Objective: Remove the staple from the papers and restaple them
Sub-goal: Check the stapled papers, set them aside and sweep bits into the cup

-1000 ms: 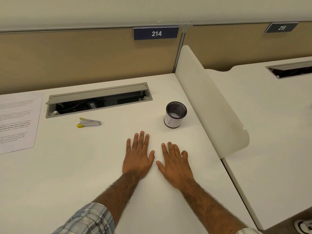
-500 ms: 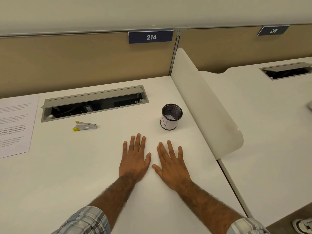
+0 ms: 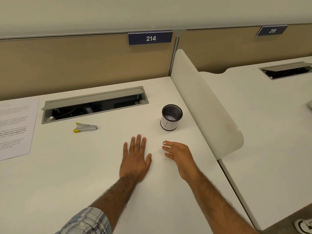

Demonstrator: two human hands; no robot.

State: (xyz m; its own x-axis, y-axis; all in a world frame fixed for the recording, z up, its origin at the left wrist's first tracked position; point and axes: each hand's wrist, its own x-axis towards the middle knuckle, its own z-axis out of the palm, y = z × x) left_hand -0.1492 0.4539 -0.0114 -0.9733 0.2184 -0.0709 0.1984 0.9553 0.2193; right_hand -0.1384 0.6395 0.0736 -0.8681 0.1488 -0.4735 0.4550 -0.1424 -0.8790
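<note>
The printed papers (image 3: 16,127) lie flat at the desk's far left, partly cut off by the frame edge; no staple is visible on them. A small silver stapler with yellow tips (image 3: 85,127) lies on the desk just in front of the cable tray. My left hand (image 3: 135,157) rests flat, palm down, fingers apart, holding nothing. Beside it my right hand (image 3: 179,155) is raised off the desk and turned on its edge, fingers loosely spread and empty. Both hands are well right of the stapler and the papers.
A black mesh pen cup (image 3: 171,117) with a white label stands just beyond my right hand. An open grey cable tray (image 3: 94,103) runs along the back. A white curved divider (image 3: 206,105) bounds the white desk (image 3: 67,174) on the right.
My right hand has lifted from flat on the desk and rotated onto its edge, fingers curling a little. The left hand stays flat. The camera view shifted slightly.
</note>
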